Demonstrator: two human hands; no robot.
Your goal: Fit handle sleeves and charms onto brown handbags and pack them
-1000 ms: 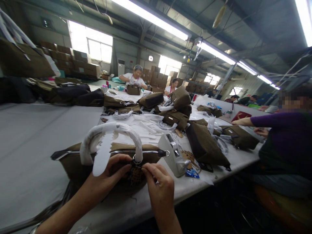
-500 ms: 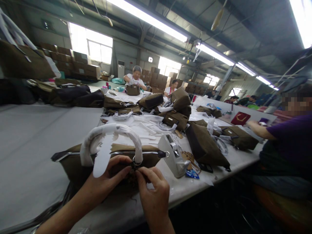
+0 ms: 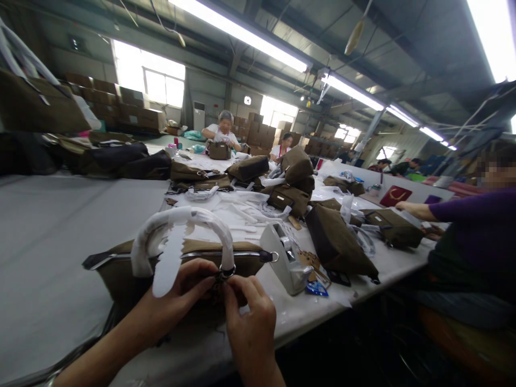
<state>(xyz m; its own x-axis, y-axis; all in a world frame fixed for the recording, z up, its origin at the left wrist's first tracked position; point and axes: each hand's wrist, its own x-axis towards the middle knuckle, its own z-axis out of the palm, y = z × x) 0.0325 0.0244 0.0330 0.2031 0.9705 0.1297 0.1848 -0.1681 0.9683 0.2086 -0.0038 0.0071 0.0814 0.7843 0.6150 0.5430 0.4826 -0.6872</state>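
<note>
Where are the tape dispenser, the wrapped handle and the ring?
tape dispenser (image 3: 279, 258): head view, on its grey side.
handle (image 3: 185, 214): head view, on top of the white-wrapped arch.
ring (image 3: 228, 272): head view, on the metal loop at the handle's near end.

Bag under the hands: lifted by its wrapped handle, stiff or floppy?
Probably soft: the bag bulges and sags on the table. The handle holds an upright arch, so it looks fairly stiff. Lifted there, the ends would likely droop. The left hand and right hand pinch its ring.
</note>
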